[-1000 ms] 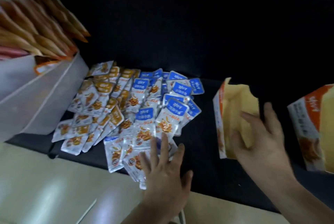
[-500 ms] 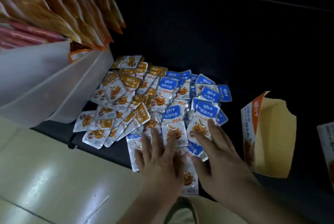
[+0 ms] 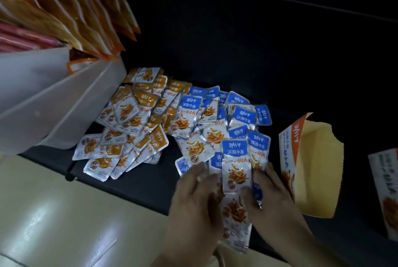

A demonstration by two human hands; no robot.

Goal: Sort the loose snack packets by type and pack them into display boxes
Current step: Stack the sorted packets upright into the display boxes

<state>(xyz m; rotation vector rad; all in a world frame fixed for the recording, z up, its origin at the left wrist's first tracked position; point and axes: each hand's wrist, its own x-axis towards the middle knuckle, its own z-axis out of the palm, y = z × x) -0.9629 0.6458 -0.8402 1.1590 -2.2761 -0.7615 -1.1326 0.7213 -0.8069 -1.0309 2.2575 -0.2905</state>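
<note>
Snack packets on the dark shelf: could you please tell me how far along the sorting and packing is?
Mostly done: sorting, with orange packets heaped on the left and blue packets on the right. In hand: the left hand and right hand sit either side of a few blue ones at the near edge. Left: packing; the open display box beside them shows only bare cardboard inside.

The dark shelf (image 3: 150,182) carries an open display box (image 3: 314,169) lying on its side. Just left of this box lies a heap of blue-label packets (image 3: 237,115). Farther left, a heap of orange-label packets (image 3: 133,120) reaches a white bin (image 3: 53,103); a second box (image 3: 385,191) lies to its right.
</note>
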